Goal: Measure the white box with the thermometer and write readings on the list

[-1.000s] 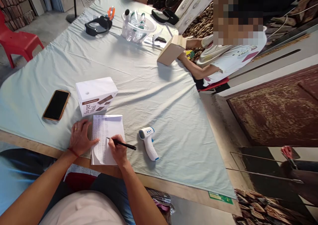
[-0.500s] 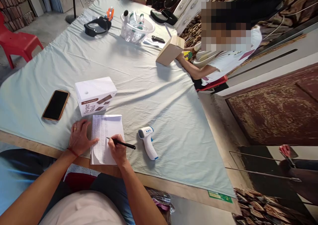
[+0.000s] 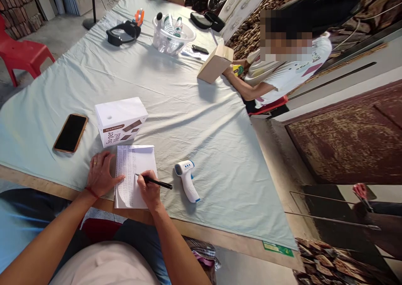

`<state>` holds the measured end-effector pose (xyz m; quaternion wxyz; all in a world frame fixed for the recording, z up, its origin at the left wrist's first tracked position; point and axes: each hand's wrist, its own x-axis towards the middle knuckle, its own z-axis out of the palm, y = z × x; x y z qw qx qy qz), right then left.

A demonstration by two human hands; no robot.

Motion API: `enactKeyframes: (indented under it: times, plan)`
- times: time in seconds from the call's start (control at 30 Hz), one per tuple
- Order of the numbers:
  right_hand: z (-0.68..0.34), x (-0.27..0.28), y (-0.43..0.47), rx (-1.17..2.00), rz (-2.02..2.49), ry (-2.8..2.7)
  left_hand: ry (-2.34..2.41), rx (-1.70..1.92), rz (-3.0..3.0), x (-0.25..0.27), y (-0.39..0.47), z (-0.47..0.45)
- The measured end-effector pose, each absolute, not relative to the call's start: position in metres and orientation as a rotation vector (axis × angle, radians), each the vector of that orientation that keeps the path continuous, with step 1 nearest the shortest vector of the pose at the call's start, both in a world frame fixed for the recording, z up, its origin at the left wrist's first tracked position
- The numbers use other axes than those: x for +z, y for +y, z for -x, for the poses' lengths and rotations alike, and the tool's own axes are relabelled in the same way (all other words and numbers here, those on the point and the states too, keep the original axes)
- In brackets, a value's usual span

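My right hand (image 3: pixel 149 191) pinches a black pen (image 3: pixel 159 182), its tip against a notepad (image 3: pixel 144 161) at the table's near edge. Rows of small handwriting fill the left part of the page. My left hand (image 3: pixel 101 174) lies with fingers apart, the thumb resting on the notepad's left edge. Just beyond the pad stands a white box (image 3: pixel 121 119) printed "Super Meal". To the right of the pen lies a white and blue infrared thermometer (image 3: pixel 187 180). A phone in a brown case (image 3: pixel 70 133) rests on the left, screen up.
A pale cloth covers the table (image 3: pixel 220 159). Farther back are a plastic basket of bottles (image 3: pixel 172 37), a black headset (image 3: pixel 123 33) and a cardboard box (image 3: pixel 214 65). Another person (image 3: pixel 264 81) sits at the right edge, and a red chair (image 3: pixel 27 54) stands at left.
The pen and my right hand have shifted very slightly to the right on the page. The other person's head has moved a little. My left hand stays in place.
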<state>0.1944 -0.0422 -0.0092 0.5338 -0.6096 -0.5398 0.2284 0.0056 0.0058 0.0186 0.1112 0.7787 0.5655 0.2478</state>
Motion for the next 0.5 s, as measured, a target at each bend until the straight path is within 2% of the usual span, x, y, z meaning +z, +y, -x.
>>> enactKeyframes:
  times: [0.5]
  plan:
    - [-0.1940, -0.0106, -0.0419, 0.506, 1.490, -1.278, 1.664, 0.710, -2.273, 0.0204, 0.0046, -0.0063]
